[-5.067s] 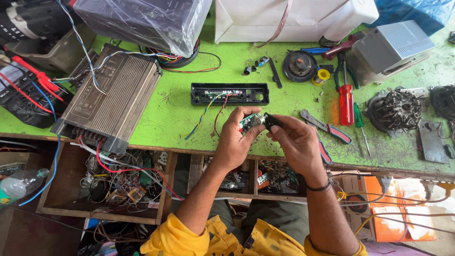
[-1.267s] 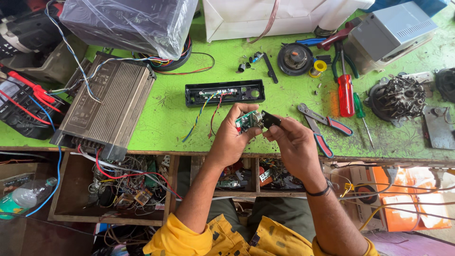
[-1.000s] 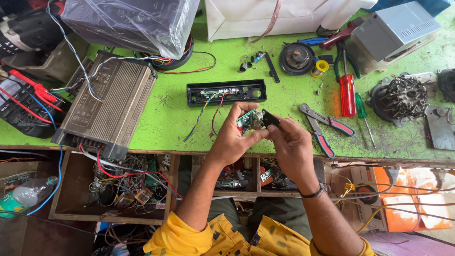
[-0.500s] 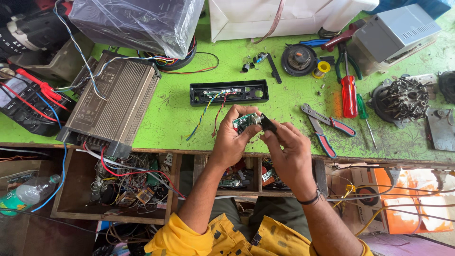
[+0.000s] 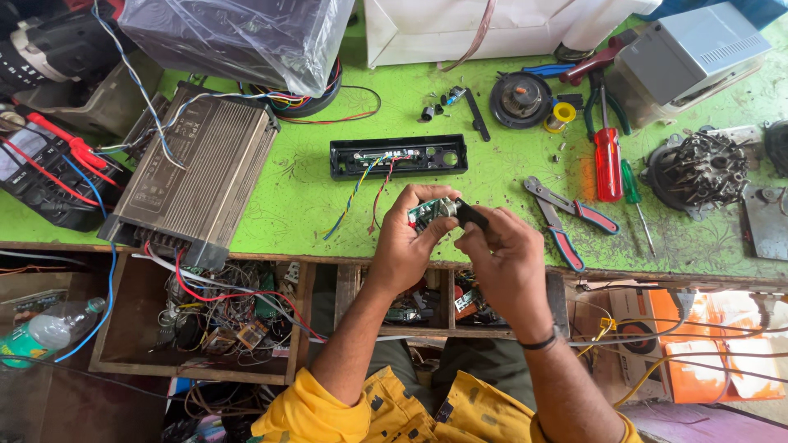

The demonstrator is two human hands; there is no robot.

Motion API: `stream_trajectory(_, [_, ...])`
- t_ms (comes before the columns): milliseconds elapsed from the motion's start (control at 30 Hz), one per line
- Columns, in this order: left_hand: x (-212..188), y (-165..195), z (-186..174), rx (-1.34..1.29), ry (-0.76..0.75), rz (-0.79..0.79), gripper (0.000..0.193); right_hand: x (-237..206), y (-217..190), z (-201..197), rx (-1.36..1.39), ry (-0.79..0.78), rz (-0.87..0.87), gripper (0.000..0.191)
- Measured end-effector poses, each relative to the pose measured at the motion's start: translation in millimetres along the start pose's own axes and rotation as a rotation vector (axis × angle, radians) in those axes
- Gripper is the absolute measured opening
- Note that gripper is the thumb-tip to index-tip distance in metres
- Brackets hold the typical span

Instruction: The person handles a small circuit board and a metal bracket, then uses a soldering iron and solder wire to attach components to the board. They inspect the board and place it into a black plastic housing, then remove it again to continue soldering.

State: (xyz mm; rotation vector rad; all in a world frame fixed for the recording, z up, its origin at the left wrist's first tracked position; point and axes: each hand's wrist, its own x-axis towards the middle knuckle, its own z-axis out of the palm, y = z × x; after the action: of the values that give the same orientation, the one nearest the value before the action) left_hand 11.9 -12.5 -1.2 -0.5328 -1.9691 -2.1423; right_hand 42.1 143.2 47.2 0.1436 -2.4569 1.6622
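My left hand grips a small green circuit board over the front edge of the green workbench. Thin red, blue and yellow wires trail from the board towards a black rectangular faceplate lying on the bench just beyond. My right hand pinches a small black part at the board's right end. Both arms wear yellow sleeves pushed up.
A ribbed metal amplifier lies at left beside a multimeter with red probes. Red-handled pliers, a red screwdriver, a green screwdriver and a motor stator sit at right. Open drawers of wires hang below the bench.
My hands have stayed together on the circuit board, shifting only slightly. The view has drifted a little; nothing on the bench has moved.
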Motion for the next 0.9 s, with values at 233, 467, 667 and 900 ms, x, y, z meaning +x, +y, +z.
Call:
stream_trajectory(233, [3,-2,3,-0.021,-0.029,-0.087,0.032,4,10,-6,0.059,-0.097,0.082,0.019])
stream_trajectory(467, [6,-2,-1,0.053,-0.092,-0.123,0.038,10,30,-15,0.147,-0.19,0.062,0.023])
stream_trajectory(667, [7,0,-3,-0.143,-0.066,-0.169,0.038,9,43,6,0.356,0.047,0.025,0.021])
stream_trajectory(900, [14,-5,-4,-0.26,0.123,-0.218,0.026,20,48,20,0.374,-0.001,-0.075,0.037])
